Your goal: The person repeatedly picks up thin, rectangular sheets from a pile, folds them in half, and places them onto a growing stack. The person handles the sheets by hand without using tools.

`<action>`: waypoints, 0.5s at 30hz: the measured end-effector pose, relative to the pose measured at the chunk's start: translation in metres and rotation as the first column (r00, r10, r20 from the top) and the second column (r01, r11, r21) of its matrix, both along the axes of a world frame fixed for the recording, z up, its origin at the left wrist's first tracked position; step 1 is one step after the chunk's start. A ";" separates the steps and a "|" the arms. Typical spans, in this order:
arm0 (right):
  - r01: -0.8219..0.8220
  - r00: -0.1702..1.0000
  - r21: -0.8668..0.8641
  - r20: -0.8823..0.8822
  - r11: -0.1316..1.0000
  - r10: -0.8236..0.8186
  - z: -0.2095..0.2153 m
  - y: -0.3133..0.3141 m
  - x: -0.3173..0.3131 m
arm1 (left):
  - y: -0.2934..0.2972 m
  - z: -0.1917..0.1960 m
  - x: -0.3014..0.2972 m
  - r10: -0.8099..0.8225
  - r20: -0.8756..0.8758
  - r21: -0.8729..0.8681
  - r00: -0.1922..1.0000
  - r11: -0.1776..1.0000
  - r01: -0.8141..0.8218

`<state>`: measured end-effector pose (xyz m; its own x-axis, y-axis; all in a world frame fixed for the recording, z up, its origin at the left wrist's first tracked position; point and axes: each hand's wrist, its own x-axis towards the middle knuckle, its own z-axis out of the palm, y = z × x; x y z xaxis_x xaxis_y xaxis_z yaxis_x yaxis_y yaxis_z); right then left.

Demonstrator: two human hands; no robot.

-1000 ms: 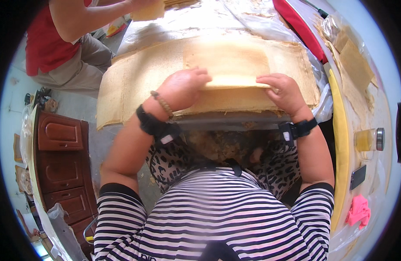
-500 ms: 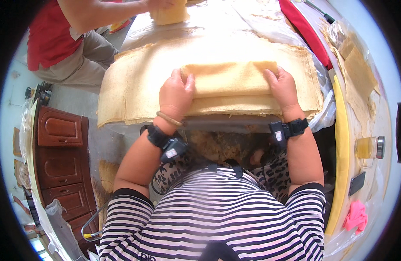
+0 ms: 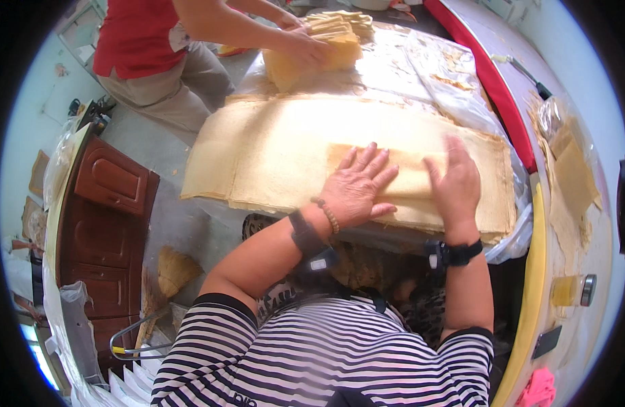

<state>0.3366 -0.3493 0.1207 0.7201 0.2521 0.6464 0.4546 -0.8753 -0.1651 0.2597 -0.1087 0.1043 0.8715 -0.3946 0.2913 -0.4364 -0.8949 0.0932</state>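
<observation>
A pale-walled workroom [image 3: 34,146] stood around you in bright light.
On your left, a reddish-brown panelled cabinet [image 3: 105,234] stood on the grey floor [image 3: 171,224] near a bluish-white wall [image 3: 34,129]; another pale wall [image 3: 590,64] rose on your right, beyond a long side table [image 3: 573,254]. Ahead, the plastic-covered worktable [image 3: 421,61] caught strong glare, and at the lower left shone a bright patch [image 3: 38,354], too small to tell as window or doorway.

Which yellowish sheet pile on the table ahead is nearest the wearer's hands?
The wide, flat pile beneath the left hand and right hand; the smaller piles lie farther off, by the co-worker's hands.
</observation>
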 end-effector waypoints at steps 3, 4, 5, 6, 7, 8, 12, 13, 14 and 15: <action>-0.328 0.894 -0.237 -0.391 0.914 0.220 -0.012 0.021 -0.018 | 0.004 0.000 0.002 -0.030 -0.037 -0.020 0.999 0.999 0.030; -0.297 0.913 -0.211 -0.348 0.931 0.212 -0.016 0.022 -0.022 | 0.004 0.000 0.003 -0.037 -0.042 -0.022 0.998 0.999 0.036; -0.279 0.915 -0.178 -0.349 0.944 0.205 -0.019 0.023 -0.024 | 0.005 0.000 0.004 -0.036 -0.044 -0.025 0.998 0.999 0.034; -0.248 0.914 -0.147 -0.362 0.958 0.181 -0.022 0.023 -0.025 | 0.005 0.000 0.004 -0.041 -0.050 -0.024 0.998 0.999 0.039; -0.248 0.919 -0.173 -0.353 0.953 0.175 -0.023 0.020 -0.026 | 0.006 0.000 0.004 -0.045 -0.057 -0.020 0.997 0.999 0.043; -0.231 0.925 -0.201 -0.348 0.952 0.151 -0.024 0.018 -0.025 | 0.008 0.001 0.004 -0.045 -0.060 -0.012 0.997 0.999 0.045; -0.191 0.925 -0.158 -0.360 0.969 0.124 -0.024 0.006 -0.020 | 0.021 0.000 0.002 0.012 0.005 -0.016 1.000 1.000 -0.012; -0.197 0.918 -0.148 -0.375 0.969 0.129 -0.025 0.004 -0.019 | 0.025 0.000 0.001 0.006 0.024 -0.024 1.000 1.000 -0.005; -0.203 0.918 -0.139 -0.372 0.969 0.139 -0.025 0.002 -0.019 | 0.027 -0.001 0.000 0.000 0.043 -0.030 0.999 1.000 0.001; -0.208 0.917 -0.136 -0.371 0.969 0.144 -0.026 0.001 -0.019 | 0.030 -0.001 -0.001 0.004 0.032 -0.024 0.999 1.000 -0.004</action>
